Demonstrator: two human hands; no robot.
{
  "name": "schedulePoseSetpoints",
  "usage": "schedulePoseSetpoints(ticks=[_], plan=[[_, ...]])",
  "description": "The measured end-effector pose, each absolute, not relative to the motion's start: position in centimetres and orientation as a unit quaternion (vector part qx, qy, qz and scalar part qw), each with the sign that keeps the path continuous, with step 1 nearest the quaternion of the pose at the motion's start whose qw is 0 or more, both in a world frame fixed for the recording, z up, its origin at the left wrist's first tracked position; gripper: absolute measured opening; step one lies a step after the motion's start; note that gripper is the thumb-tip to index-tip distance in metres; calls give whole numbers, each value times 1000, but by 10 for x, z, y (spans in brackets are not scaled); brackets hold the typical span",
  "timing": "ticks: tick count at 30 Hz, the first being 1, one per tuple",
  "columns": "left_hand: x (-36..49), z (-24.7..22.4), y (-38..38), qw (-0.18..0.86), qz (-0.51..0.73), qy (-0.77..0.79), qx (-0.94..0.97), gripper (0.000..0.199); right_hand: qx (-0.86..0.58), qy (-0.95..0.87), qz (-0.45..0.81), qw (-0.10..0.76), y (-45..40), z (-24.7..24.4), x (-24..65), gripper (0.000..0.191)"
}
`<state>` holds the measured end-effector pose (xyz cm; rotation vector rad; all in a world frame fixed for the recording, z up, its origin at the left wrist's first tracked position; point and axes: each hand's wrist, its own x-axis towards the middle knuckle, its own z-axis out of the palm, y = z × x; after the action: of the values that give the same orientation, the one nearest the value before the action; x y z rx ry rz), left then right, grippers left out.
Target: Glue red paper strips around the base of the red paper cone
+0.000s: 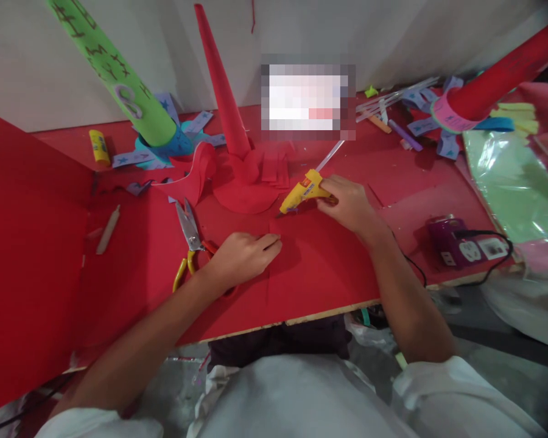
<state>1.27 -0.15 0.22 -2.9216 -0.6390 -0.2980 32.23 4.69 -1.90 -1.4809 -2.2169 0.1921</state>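
Note:
My right hand [349, 204] is wrapped round the handle of a yellow glue gun [301, 192], its nozzle pointing down and left just above the red sheet [324, 261]. A clear glue stick [330, 156] sticks out of the gun's back. My left hand [249, 258] rests on the red sheet near the nozzle, fingers pressed together at a seam or edge; what they hold, if anything, is too small to tell. Beside my left wrist lie open scissors [190, 234] with yellow and red handles. Behind the hands a red cone [226, 91] stands on a round red base [244, 198].
A green cone [119, 79] and yellow glue bottle [99, 148] stand back left. A red panel [31, 243] rises at left. To the right are a purple box [466, 243] with a black cable, another red cone [502, 73] and plastic-wrapped sheets [511, 182].

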Motion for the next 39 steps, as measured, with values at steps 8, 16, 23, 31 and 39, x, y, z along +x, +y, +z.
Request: schedulePoseSetpoints(ticks=[8, 16, 23, 31, 39], plan=[[14, 4, -1, 86, -103, -213, -968, 30, -541, -805, 68, 236, 46, -16, 319, 7], [12, 4, 0, 49, -88, -218, -971, 34, -552, -801, 51, 228, 48, -18, 320, 10], [11, 3, 3, 80, -114, -208, -968, 33, -549, -800, 60, 237, 43, -16, 315, 20], [10, 5, 4, 78, -88, -209, -971, 35, -565, -791, 42, 233, 43, -17, 314, 25], [10, 4, 4, 86, -124, -200, -968, 33, -562, -798, 35, 214, 42, -15, 315, 26]])
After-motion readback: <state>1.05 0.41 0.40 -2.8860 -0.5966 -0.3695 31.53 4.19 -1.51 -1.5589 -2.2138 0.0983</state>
